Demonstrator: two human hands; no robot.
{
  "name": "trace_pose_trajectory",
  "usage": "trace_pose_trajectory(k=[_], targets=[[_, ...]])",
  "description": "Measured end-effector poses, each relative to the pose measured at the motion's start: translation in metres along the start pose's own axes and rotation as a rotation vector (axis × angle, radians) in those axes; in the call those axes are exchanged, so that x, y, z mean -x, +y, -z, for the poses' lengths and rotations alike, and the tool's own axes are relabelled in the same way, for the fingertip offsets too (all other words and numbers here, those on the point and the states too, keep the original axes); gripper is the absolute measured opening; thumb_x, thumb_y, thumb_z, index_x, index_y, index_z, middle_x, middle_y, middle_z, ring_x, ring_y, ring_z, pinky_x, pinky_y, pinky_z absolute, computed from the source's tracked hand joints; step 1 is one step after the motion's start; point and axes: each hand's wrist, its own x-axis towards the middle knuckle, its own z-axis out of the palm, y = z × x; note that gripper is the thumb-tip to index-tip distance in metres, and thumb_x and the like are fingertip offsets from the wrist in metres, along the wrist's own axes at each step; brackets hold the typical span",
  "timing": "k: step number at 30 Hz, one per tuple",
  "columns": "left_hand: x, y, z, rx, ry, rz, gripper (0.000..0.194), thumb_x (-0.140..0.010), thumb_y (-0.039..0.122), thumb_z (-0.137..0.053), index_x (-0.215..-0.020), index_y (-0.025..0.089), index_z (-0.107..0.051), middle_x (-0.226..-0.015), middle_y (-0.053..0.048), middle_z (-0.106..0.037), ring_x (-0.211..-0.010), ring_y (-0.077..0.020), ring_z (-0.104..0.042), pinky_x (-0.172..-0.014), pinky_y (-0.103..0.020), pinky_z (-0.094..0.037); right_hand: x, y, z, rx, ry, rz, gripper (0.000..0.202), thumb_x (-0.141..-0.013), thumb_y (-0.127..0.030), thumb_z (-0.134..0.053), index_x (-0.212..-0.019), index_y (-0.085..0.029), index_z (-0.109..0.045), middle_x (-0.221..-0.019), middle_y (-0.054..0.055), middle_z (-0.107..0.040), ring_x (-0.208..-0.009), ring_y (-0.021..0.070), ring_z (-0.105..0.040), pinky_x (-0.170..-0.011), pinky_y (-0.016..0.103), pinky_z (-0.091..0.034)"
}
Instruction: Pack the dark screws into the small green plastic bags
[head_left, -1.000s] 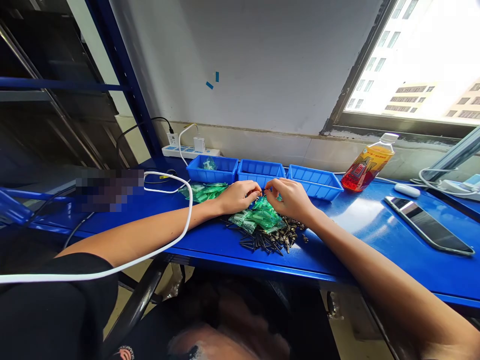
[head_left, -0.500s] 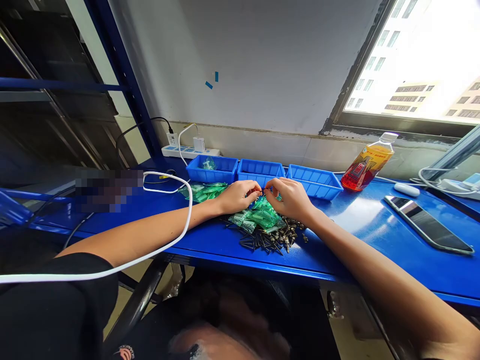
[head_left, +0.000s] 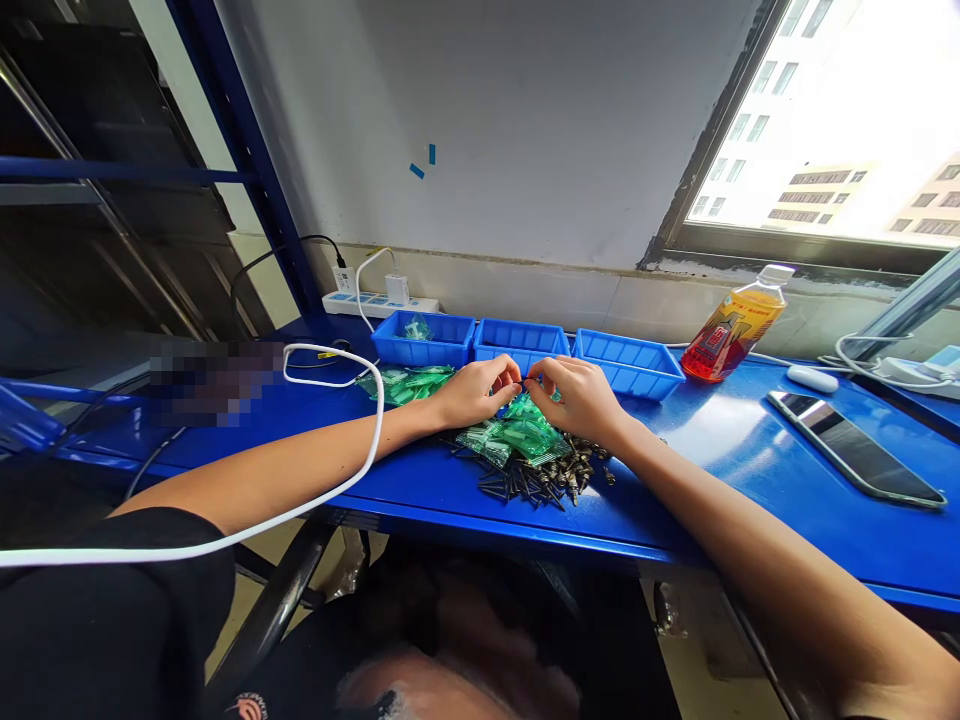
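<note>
Nothing moved: left hand point(head_left: 474, 393) and right hand point(head_left: 577, 397) still pinch one small screw point(head_left: 525, 381); light, stiff, slippery; grip its shank.

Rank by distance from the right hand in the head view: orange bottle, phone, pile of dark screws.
From the right hand:
1. pile of dark screws, just below the hand.
2. orange bottle, right, by the window.
3. phone, far right on the table.

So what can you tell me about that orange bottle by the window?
The bottle looks like clear plastic filled with an orange-red drink. It has a pale cap and a yellow and red label whose print is too small to read. It appears to lean toward the window in this wide view. It stands on the blue table, to the right of the three blue trays. No hand touches it.
</note>
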Motion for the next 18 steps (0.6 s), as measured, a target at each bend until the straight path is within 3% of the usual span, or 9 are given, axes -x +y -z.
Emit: trace_pose_trajectory(k=[18], targets=[[0.0, -0.0032, 0.0, -0.035, 0.004, -0.022, 0.018, -0.087, 0.031, -0.036, -0.083, 0.018, -0.047, -0.074, -0.002, -0.06, -0.065, -0.014, -0.055, -0.061, -0.026, -0.041, 0.0007, 0.0016, -0.0016, -0.009, -0.02, 0.002, 0.018, -0.085, -0.025, -0.044, -0.09, -0.017, -0.06, -0.06, 0.001, -0.06, -0.059, 0.0143, -0.056, -0.058, 0.025, -0.039]])
